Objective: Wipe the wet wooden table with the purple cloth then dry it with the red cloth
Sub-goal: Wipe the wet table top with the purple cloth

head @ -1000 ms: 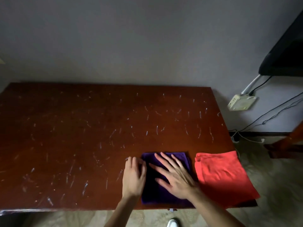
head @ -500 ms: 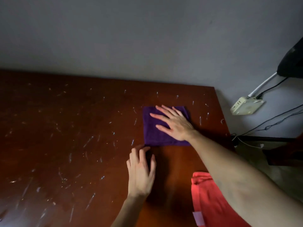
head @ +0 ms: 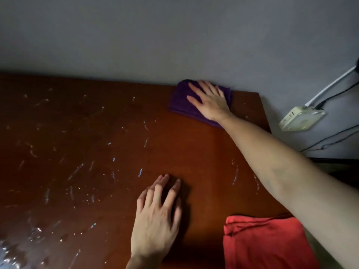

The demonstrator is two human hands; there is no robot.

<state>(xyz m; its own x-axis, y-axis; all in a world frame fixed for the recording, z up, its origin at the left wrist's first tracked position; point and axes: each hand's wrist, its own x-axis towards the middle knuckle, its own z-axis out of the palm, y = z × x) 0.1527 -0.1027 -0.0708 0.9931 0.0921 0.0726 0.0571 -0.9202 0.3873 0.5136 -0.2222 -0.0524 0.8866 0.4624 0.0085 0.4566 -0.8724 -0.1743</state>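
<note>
Right hand [head: 210,101] flat, fingers spread, pressing purple cloth [head: 181,102] at the table [head: 204,148] far edge, seemingly against the wall. Left hand [head: 156,216] splayed on wet wood, bracing. Risks: cloth bunches at the wall, droplets [head: 77,169] on the left get missed, forearm drags red cloth [head: 266,243] into the wet.

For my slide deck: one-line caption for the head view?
Right hand presses purple cloth at the wet table's far edge; red cloth waits.
</note>
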